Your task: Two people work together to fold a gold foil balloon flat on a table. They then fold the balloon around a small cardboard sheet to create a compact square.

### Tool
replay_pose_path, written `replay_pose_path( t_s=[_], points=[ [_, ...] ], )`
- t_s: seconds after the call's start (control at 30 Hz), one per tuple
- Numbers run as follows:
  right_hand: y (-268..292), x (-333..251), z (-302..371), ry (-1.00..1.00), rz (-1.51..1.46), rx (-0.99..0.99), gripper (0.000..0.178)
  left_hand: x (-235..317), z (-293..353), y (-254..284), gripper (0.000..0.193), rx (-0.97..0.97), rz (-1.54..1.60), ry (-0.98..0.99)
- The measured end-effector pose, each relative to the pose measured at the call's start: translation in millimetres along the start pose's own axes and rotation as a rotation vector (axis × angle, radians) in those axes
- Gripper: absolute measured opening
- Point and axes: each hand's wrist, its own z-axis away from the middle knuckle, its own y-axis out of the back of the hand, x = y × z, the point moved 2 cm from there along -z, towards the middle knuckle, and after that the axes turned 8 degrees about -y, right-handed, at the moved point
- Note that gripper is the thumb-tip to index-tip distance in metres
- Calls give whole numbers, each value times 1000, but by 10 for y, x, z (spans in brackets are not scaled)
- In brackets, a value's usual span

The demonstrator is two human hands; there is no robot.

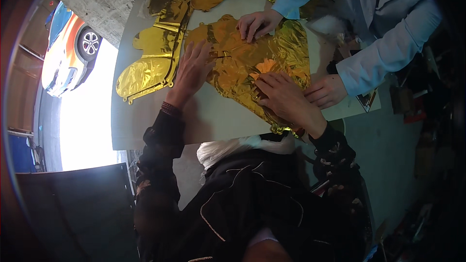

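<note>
Left hand point(192, 69), right hand point(286, 98) | grips unclenched — on gold foil point(234, 78) | co-worker's hand point(329, 90) crowds right | foil cutout point(144, 73) left

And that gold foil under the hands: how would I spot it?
Start at the pale table. Near its middle, find the broad, crinkled gold foil piece. Unlike the narrower foil to its left, it has the camera wearer's left hand and right hand on it.
</note>
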Motion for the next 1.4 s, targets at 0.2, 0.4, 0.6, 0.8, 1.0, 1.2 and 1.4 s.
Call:
replay_pose_path(
  t_s=[0.2,0.4,0.6,0.8,1.0,1.2,1.4],
  points=[
    [5,16,13,-16,-22,-35,54,-194,33,-97,51,-69,77,-25],
    [9,19,26,-6,-35,-40,57,-420,168,-147,52,92,18,93],
    [-42,39,32,-9,-26,-33,58,-423,180,100,54,34,-261,191],
    [-26,7,29,-9,-34,-30,59,-603,316,183,54,-62,-228,392],
    [-58,47,43,-14,-26,-25,60,-905,395,81,48,54,-190,443],
    [-25,15,46,-42,-47,-51,64,-912,337,56,48,125,-178,460],
    [7,133,36,-122,-65,-17,72,-50,-8,-191,55,18,-77,91]
  ],
)
